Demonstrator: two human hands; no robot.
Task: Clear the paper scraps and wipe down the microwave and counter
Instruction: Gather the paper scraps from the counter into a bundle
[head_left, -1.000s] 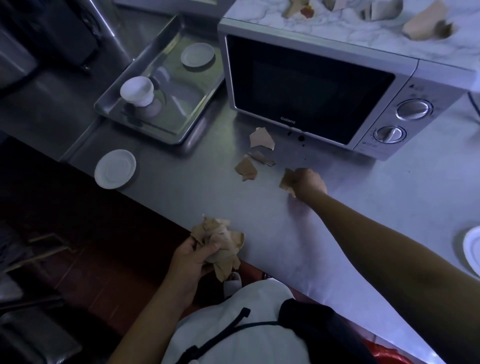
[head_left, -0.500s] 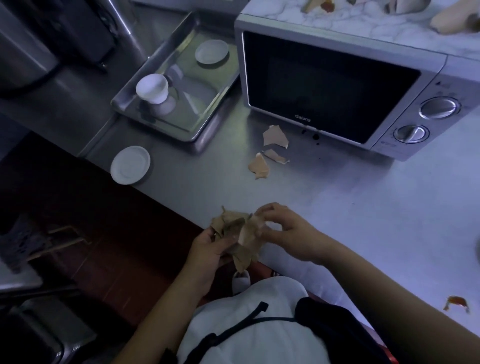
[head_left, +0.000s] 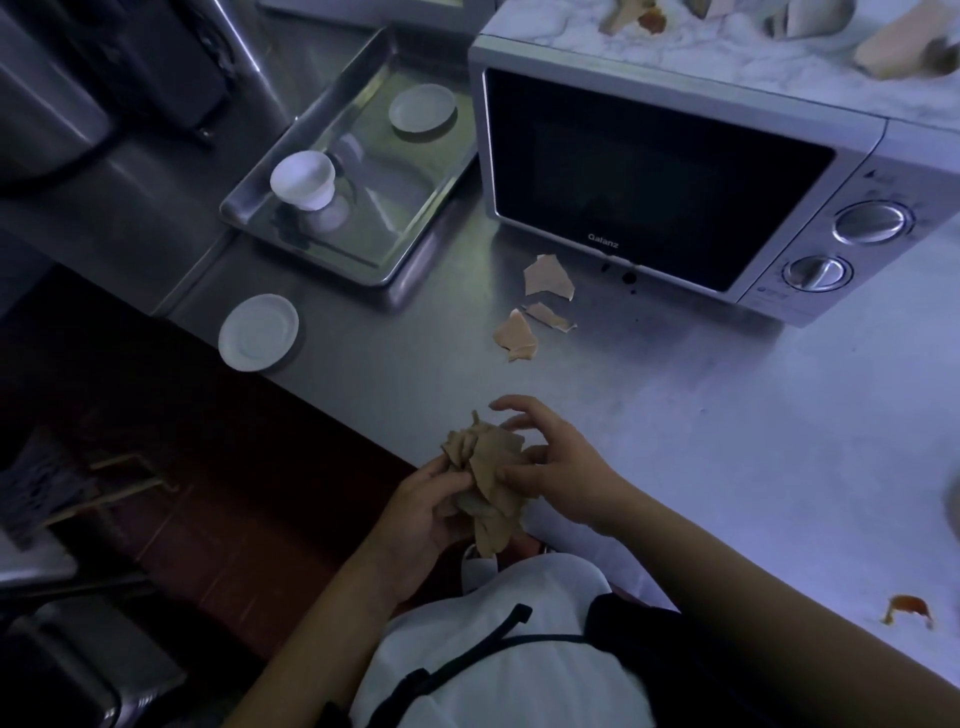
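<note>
Your left hand (head_left: 423, 514) is curled around a crumpled wad of brown paper scraps (head_left: 488, 475) and grips it from below and from the left, just over the near edge of the counter (head_left: 727, 415). Your right hand (head_left: 558, 467) is against the wad's right side. Its fingers (head_left: 511, 404) are spread and loosely extended, the upper ones lifted clear of the paper, and the thumb rests on the wad. It closes on nothing.

Further out on the steel, three loose scraps (head_left: 548, 278) lie close together between your hands and the microwave (head_left: 660, 171). The largest is nearest the door, a thin strip lies below it, and a folded piece is just to the strip's left. A few dark spots (head_left: 628, 278) mark the counter right under the door's lower edge. More torn pieces (head_left: 896, 49) sit on the microwave's marble-patterned top, and one on the left carries a reddish smear (head_left: 652, 21). The door is closed.

To your right, near the front edge, there is an orange-brown stain (head_left: 909, 610).

To your left, a white saucer (head_left: 258, 332) sits at the counter's edge. Beyond it, a metal tray (head_left: 311, 252) beside the microwave holds an upturned white cup (head_left: 302, 182) and a second small saucer (head_left: 423, 108).
</note>
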